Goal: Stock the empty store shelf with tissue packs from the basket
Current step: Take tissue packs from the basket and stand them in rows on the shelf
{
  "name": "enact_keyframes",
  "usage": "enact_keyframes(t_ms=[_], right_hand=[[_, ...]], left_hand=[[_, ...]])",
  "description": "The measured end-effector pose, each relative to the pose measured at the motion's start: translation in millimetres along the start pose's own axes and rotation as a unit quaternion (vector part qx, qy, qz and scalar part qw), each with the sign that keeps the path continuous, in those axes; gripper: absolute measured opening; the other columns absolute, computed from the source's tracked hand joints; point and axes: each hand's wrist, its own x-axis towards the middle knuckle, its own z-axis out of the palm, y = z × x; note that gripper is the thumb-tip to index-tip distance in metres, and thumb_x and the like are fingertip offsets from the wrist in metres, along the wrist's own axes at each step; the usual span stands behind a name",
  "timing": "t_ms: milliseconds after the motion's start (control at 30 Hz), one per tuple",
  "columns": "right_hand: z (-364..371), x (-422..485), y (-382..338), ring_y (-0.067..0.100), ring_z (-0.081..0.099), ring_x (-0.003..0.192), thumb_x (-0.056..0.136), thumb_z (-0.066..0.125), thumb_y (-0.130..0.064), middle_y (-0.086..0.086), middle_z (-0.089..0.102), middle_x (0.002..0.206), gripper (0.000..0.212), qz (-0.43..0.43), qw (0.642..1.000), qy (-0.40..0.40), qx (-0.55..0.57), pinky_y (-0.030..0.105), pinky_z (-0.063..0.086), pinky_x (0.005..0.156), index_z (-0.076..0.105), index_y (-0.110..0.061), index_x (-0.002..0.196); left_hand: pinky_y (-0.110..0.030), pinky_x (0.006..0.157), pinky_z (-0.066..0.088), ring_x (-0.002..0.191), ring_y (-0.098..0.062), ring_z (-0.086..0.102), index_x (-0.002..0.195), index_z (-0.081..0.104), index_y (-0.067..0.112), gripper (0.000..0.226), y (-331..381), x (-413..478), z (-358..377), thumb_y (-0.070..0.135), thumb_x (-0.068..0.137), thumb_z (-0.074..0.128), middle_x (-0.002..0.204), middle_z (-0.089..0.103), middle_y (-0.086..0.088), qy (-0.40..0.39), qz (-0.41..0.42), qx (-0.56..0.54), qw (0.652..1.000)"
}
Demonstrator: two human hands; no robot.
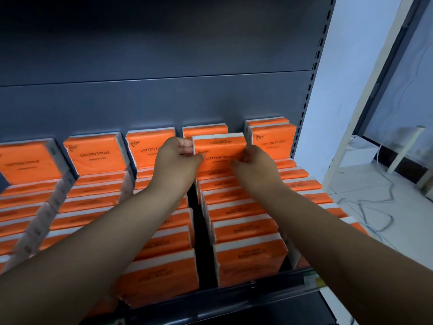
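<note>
Left hand (179, 156) and right hand (254, 164) pinch one cotton tissue pack (219, 152) by its ends; a shove could topple the standing back row.

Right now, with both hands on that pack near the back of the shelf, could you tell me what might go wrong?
1. The tissue pack, held by left hand and right hand, sits above its row; let go unseated, it may tip forward.
2. Both forearms reach over the front packs; pulling back could drag them toward the shelf edge.
3. The dark gap between rows could swallow a leaning pack.
</note>
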Motion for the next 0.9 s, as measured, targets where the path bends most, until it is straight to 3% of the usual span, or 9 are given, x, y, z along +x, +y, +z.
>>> enact_keyframes(t_ms=[100, 167, 267, 333, 467, 667, 800, 900], right_hand=[[4, 5, 1, 0.023, 0.066, 0.085, 0.093, 0.057, -0.019, 0.004, 0.069, 0.091, 0.008, 0.010, 0.999, -0.037, -0.006, 0.036, 0.054, 0.071, 0.060, -0.014, 0.099], [6, 7, 2, 0.023, 0.066, 0.085, 0.093, 0.057, -0.020, 0.003, 0.069, 0.093, 0.007, 0.004, 0.999, -0.047, -0.004, 0.037, 0.055, 0.072, 0.059, -0.017, 0.099], [9, 10, 1, 0.021, 0.067, 0.087, 0.092, 0.057, -0.021, 0.001, 0.069, 0.095, 0.010, -0.002, 0.998, -0.064, -0.006, 0.037, 0.056, 0.074, 0.059, -0.020, 0.102], [10, 11, 1, 0.020, 0.066, 0.090, 0.093, 0.057, -0.022, -0.001, 0.069, 0.098, 0.014, 0.003, 0.997, -0.076, -0.005, 0.038, 0.057, 0.080, 0.060, -0.022, 0.107], [7, 14, 1, 0.020, 0.066, 0.095, 0.095, 0.053, -0.020, 0.000, 0.069, 0.106, 0.022, 0.012, 0.995, -0.101, -0.007, 0.043, 0.057, 0.089, 0.058, -0.022, 0.116], [5, 21, 1, 0.019, 0.069, 0.099, 0.092, 0.053, -0.025, -0.002, 0.070, 0.109, 0.031, 0.019, 0.988, -0.151, -0.012, 0.047, 0.058, 0.091, 0.053, -0.030, 0.123], [2, 22, 1, 0.019, 0.065, 0.107, 0.095, 0.050, -0.026, -0.003, 0.065, 0.123, 0.066, 0.033, 0.981, -0.187, -0.043, 0.046, 0.055, 0.097, 0.028, -0.031, 0.157], [0, 22, 2, 0.016, 0.061, 0.106, 0.100, 0.049, -0.030, -0.004, 0.062, 0.122, 0.070, 0.038, 0.980, -0.191, -0.052, 0.039, 0.052, 0.093, 0.019, -0.026, 0.162]], left_hand=[[-0.038, 0.100, 0.056, 0.106, -0.012, 0.067, 0.118, 0.069, 0.020, 0.023, 4, -2, 3, 0.013, 0.096, 0.069, 0.111, 0.072, 0.002, -0.016, -0.013, -0.011, 1.000], [-0.052, 0.095, 0.056, 0.094, -0.020, 0.072, 0.104, 0.075, 0.023, 0.024, 7, -5, 5, 0.006, 0.095, 0.060, 0.105, 0.076, -0.011, -0.031, -0.009, -0.015, 0.999], [-0.055, 0.092, 0.056, 0.087, -0.035, 0.071, 0.089, 0.072, 0.024, 0.031, 10, -9, 6, 0.000, 0.090, 0.053, 0.106, 0.074, -0.018, -0.034, -0.007, -0.014, 0.999], [-0.049, 0.089, 0.058, 0.084, -0.023, 0.069, 0.086, 0.068, 0.029, 0.033, 10, -9, 5, -0.001, 0.090, 0.054, 0.106, 0.075, -0.016, -0.037, -0.014, -0.018, 0.999], [-0.023, 0.075, 0.054, 0.071, 0.005, 0.066, 0.089, 0.065, 0.036, 0.036, 9, -10, 5, 0.001, 0.093, 0.058, 0.092, 0.074, 0.008, -0.056, -0.024, -0.043, 0.997], [-0.023, 0.076, 0.051, 0.082, 0.006, 0.070, 0.120, 0.063, 0.035, 0.042, 4, -11, 3, 0.004, 0.093, 0.061, 0.103, 0.075, 0.012, -0.074, -0.038, -0.065, 0.994], [-0.020, 0.068, 0.050, 0.071, 0.013, 0.068, 0.127, 0.058, 0.027, 0.038, 4, -13, 3, 0.007, 0.095, 0.064, 0.104, 0.070, 0.012, -0.054, -0.080, -0.126, 0.987], [-0.010, 0.057, 0.051, 0.071, 0.014, 0.068, 0.131, 0.056, 0.023, 0.039, 4, -13, 4, 0.007, 0.096, 0.063, 0.104, 0.069, 0.011, -0.044, -0.083, -0.117, 0.989]])
